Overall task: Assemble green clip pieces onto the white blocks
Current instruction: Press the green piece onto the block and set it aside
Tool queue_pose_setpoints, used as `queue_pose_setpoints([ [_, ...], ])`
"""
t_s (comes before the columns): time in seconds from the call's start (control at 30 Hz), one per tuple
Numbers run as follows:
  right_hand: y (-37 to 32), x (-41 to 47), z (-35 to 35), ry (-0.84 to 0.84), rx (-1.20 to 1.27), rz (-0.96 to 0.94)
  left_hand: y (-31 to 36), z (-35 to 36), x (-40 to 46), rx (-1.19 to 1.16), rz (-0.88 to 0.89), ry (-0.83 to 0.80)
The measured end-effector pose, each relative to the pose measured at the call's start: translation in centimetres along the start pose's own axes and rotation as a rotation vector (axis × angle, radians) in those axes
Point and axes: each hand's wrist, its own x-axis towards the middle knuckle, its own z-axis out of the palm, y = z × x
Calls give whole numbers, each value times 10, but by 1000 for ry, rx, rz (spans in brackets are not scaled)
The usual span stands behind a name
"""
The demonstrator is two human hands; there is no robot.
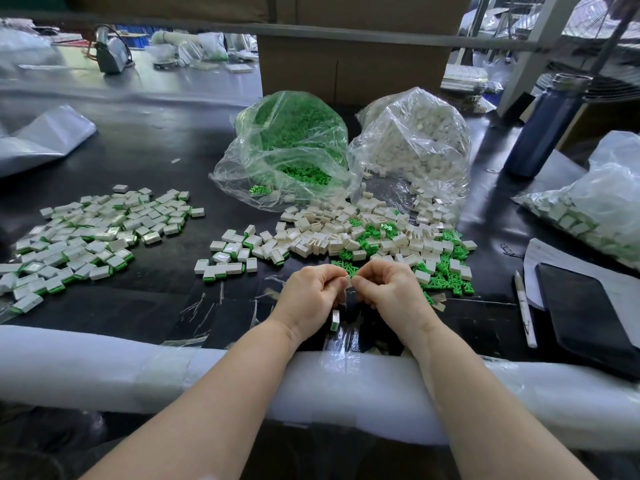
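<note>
Curled fingers hide most of the pinched white piece.

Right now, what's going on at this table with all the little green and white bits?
A person's left hand and right hand pinch one small white block between them. Loose blocks and green clips lie just beyond, spilled from two plastic bags. A pile of finished pieces sits to the left.

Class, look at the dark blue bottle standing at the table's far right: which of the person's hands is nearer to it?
Right. The right hand lies nearer the bottle; the left hand sits beside it, farther left.
</note>
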Motion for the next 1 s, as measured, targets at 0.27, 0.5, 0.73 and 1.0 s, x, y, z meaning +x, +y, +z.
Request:
queue_pose_setpoints([
  [0.27,0,-1,0,62,234,-30,2,2,1,-55,2,58],
  [0.5,-2,-3,-2,-18,200,-117,4,-3,0,-262,-95,45],
  [0.73,0,-1,1,-27,232,-73,5,-4,1,-256,-42,44],
  [1.0,3,0,-1,-186,202,-61,8,-3,-2,-246,7,-33],
])
